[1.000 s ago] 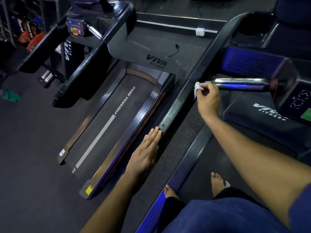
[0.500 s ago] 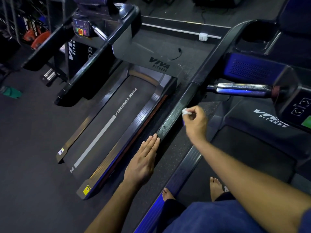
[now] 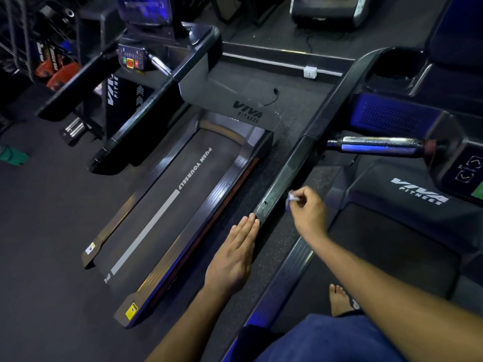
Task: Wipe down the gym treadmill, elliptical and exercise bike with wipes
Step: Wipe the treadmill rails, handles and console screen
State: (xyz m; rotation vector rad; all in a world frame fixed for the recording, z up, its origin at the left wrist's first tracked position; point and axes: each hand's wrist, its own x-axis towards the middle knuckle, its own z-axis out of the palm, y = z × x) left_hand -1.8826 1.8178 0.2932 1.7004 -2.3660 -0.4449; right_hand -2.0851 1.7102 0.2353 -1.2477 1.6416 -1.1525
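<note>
I stand on a black treadmill whose left handrail [image 3: 292, 168] runs from its console down towards me. My right hand [image 3: 308, 212] pinches a small crumpled white wipe [image 3: 291, 195] against the right side of that rail, near its lower end. My left hand [image 3: 235, 254] lies flat with straight fingers, its fingertips touching the end of the same rail. A chrome grip bar [image 3: 376, 146] sticks out from the console [image 3: 465, 163] on the right. A second treadmill [image 3: 167, 202] stands to the left, its belt reading "PUSH YOURSELF".
Dark rubber floor [image 3: 47, 252] lies at the left. Red weight plates [image 3: 61, 74] and racks stand at the far left, a green object [image 3: 11, 156] on the floor. A white socket box [image 3: 310, 72] sits at the back. My bare foot [image 3: 338, 299] rests on the belt [image 3: 392, 252].
My right hand has carried the wipe from the chrome grip bar down along the handrail towards its lower end. The left hand has stayed flat at the rail's end.
</note>
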